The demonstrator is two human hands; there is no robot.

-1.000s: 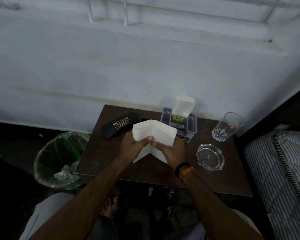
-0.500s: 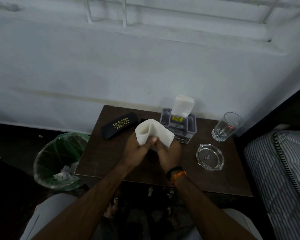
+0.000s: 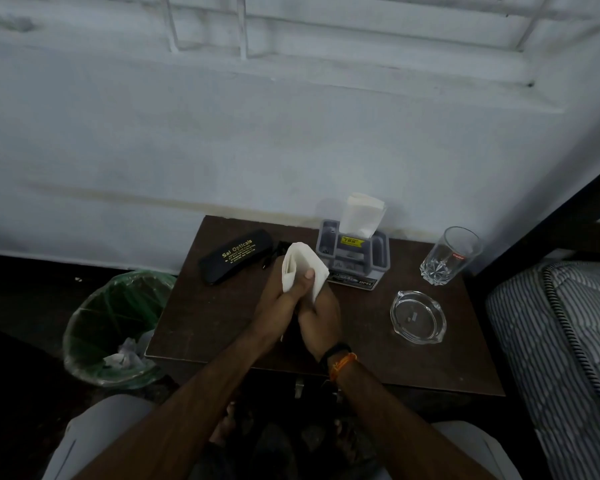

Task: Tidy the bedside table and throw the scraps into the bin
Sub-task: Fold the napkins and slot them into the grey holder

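Both hands, left hand (image 3: pixel 278 303) and right hand (image 3: pixel 317 317), grip tissue (image 3: pixel 300 268), folding it above table (image 3: pixel 430 368); next, likely wipe or drop in bin (image 3: pixel 115 327).

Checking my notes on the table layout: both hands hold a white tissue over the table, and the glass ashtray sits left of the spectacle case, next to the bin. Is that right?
Not quite. In the head view the ashtray sits on the table's right side, near the drinking glass, far from the bin. The spectacle case is on the left. Both hands, left and right, do hold the tissue.

Bedroom: striped mattress (image 3: pixel 561 341) beside dark wooden bedside table (image 3: pixel 430 368), whitewashed wall (image 3: pixel 257 133) behind.
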